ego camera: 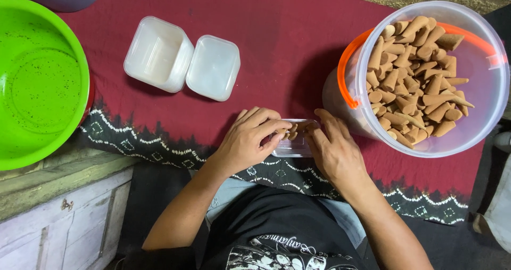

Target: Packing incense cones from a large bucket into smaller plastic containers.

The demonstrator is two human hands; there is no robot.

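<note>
box: small clear box (290, 148) on the red cloth (277, 46), between both hands, just left of the bucket (479, 115)
left hand (247, 139): fingers (274, 127) curled over the box's left edge, touching cones (294, 128) inside
right hand (335, 150): fingers together against its right side

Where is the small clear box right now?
In the head view, the clear box sits low centre on the red cloth, between both hands, left of the bucket.

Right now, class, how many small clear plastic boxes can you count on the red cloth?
2: an open hinged box lies at the cloth's upper left; another box sits between both hands.
</note>
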